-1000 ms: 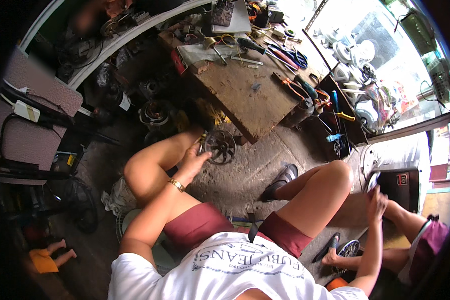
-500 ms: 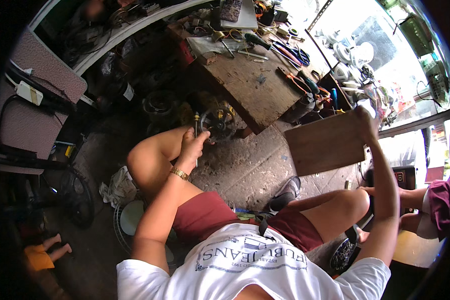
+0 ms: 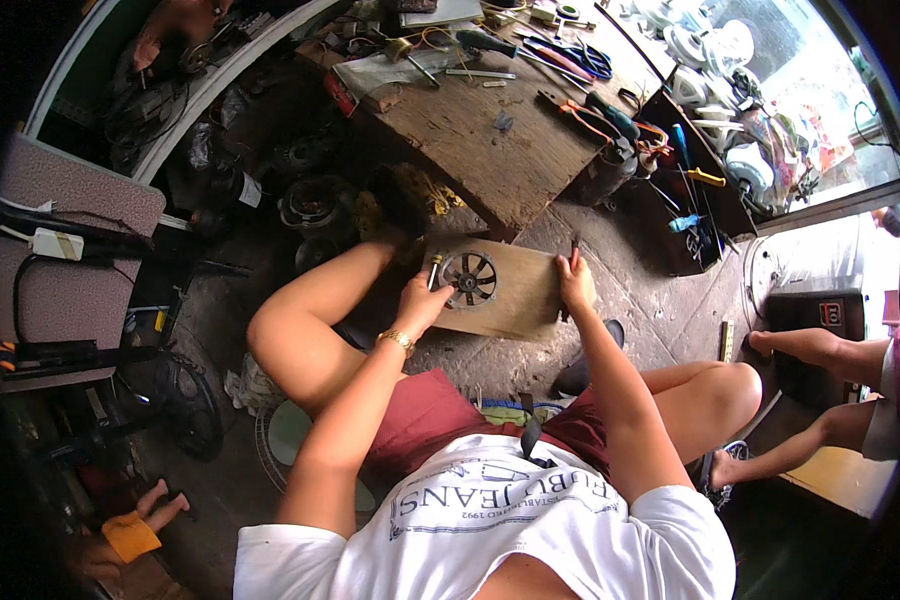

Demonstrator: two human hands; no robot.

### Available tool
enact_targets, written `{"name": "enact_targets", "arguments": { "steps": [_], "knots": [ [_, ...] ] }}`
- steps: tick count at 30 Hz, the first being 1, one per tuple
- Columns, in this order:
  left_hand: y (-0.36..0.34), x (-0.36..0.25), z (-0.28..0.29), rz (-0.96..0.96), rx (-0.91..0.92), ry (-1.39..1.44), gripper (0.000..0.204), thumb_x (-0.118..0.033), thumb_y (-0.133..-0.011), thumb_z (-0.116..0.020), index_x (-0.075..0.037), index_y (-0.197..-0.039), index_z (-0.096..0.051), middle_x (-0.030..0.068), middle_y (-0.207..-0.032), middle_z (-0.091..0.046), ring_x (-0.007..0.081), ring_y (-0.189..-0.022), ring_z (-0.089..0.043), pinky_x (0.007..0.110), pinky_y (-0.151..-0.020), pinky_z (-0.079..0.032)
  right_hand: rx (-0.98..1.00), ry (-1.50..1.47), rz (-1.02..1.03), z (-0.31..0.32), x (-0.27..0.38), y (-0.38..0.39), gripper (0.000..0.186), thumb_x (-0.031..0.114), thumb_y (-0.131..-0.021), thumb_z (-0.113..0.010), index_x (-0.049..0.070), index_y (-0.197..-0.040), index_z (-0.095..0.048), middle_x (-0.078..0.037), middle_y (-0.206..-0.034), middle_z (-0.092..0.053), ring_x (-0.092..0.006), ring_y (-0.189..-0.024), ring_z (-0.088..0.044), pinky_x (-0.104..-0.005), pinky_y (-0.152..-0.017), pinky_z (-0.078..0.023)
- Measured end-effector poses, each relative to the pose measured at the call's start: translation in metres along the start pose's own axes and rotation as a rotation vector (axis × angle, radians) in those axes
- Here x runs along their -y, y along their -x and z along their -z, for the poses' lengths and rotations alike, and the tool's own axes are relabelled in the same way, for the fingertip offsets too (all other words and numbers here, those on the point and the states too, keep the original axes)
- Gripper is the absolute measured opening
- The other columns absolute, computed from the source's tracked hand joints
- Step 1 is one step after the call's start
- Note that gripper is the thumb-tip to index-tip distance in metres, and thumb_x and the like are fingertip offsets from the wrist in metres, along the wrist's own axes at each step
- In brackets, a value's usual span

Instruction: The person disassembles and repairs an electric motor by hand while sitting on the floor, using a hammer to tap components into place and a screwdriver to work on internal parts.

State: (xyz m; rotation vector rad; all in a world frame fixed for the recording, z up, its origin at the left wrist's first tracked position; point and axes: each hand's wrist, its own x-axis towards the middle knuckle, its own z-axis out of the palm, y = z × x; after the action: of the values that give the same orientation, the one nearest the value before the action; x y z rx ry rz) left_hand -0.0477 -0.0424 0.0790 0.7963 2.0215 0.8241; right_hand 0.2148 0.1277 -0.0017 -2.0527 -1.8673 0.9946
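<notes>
A flat wooden board (image 3: pixel 525 300) lies in front of my knees. On it, or just above it, is a round dark metal motor cover (image 3: pixel 471 279) with spokes around a central hub. My left hand (image 3: pixel 423 303) is closed at the cover's left edge, its fingertips against the rim. A thin metal rod with a yellowish top (image 3: pixel 434 268) sticks up from the same hand. At the board's right edge, my right hand (image 3: pixel 574 282) grips a slim dark tool with a reddish end (image 3: pixel 574 247); its kind is too small to make out.
A worn wooden bench (image 3: pixel 480 150) ahead holds pliers (image 3: pixel 582 115), screwdrivers and wire. Right of it stands a dark tool box (image 3: pixel 685 225). Another person's legs (image 3: pixel 820 350) are at the right. A child's feet (image 3: pixel 160 503) show at lower left. A dark fan (image 3: pixel 185 405) stands left.
The board came from the right down to the front of my knees. My right hand moved inward with it and now grips a slim tool. My left hand and the cover shifted right, over the board.
</notes>
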Motion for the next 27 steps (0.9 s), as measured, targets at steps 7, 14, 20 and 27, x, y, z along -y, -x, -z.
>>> {"name": "enact_targets", "arguments": {
  "steps": [7,14,20,27],
  "knots": [
    [-0.026,0.027,-0.056,-0.003,-0.038,-0.060,0.052,-0.035,-0.070,-0.069,-0.001,-0.108,-0.058,0.0193,-0.093,-0.066,0.0344,-0.088,-0.064,0.041,-0.076,-0.050,-0.129,-0.131,-0.003,-0.005,0.006,-0.008,0.038,0.043,-0.090,-0.051,0.008,-0.101,-0.059,-0.018,-0.095,-0.066,-0.0373,-0.094,-0.061,-0.0449,-0.081,-0.045],
    [-0.027,0.019,-0.067,-0.200,-0.216,-0.230,0.075,-0.043,-0.068,-0.073,-0.002,-0.125,-0.047,0.0184,-0.099,-0.066,0.0352,-0.092,-0.063,0.044,-0.078,-0.050,-0.337,-0.201,-0.028,0.012,0.013,0.032,0.026,0.031,-0.091,-0.051,0.008,-0.098,-0.059,-0.020,-0.085,-0.062,-0.0385,-0.085,-0.059,-0.0467,-0.075,-0.044],
    [-0.030,0.001,-0.077,-0.092,-0.058,-0.188,0.072,-0.040,-0.068,-0.075,-0.004,-0.124,-0.047,0.0155,-0.097,-0.064,0.0330,-0.089,-0.063,0.042,-0.076,-0.049,-0.302,-0.461,0.044,0.002,0.021,0.068,0.023,0.026,-0.094,-0.048,0.005,-0.099,-0.053,-0.020,-0.091,-0.062,-0.0355,-0.085,-0.060,-0.0420,-0.075,-0.044],
    [-0.033,0.009,-0.091,-0.177,-0.155,-0.183,0.063,-0.040,-0.073,-0.073,-0.003,-0.118,-0.050,0.0107,-0.083,-0.064,0.0259,-0.079,-0.063,0.038,-0.071,-0.049,-0.287,-0.551,0.071,-0.016,0.025,0.075,0.028,0.027,-0.093,-0.048,0.000,-0.100,-0.052,-0.019,-0.088,-0.060,-0.0347,-0.084,-0.057,-0.0417,-0.078,-0.042]
  ]
}}
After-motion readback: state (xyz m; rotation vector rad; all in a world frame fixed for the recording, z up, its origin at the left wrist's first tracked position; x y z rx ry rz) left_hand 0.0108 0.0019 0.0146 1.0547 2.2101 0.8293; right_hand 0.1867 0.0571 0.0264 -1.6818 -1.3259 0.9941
